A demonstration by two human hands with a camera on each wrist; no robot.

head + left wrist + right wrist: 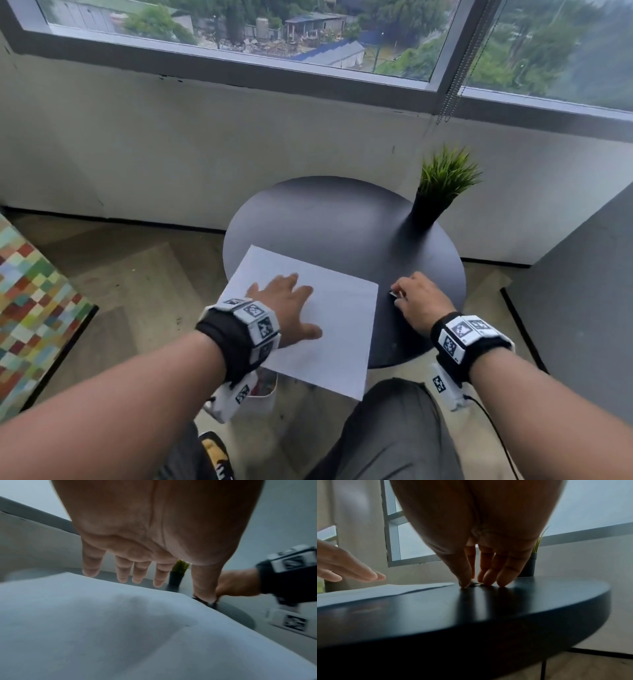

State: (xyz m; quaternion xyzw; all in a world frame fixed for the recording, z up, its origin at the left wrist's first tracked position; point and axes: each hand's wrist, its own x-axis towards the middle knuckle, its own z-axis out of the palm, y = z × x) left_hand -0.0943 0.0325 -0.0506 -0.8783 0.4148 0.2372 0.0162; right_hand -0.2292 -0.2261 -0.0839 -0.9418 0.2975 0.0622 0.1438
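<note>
While the left-hand grip (287, 308) spreads flat and apart over the white rectangular paper sheet (342, 335), the right-hand grip (423, 301) stands fingertips-down on the dark round bench (325, 212); thumb and forefinger pinch a small flat object (475, 584), too blurred to identify; it lies directly beneath this grip, just beside the sheet's corner; wrist raised, palm down.

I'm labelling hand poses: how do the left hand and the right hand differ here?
The left hand is flat with fingers spread; the right hand is bunched, thumb and fingertips pinching a small object. The left hand is over the white paper; the right hand is on the bare dark table beside it. Both wear black wrist bands.
</note>
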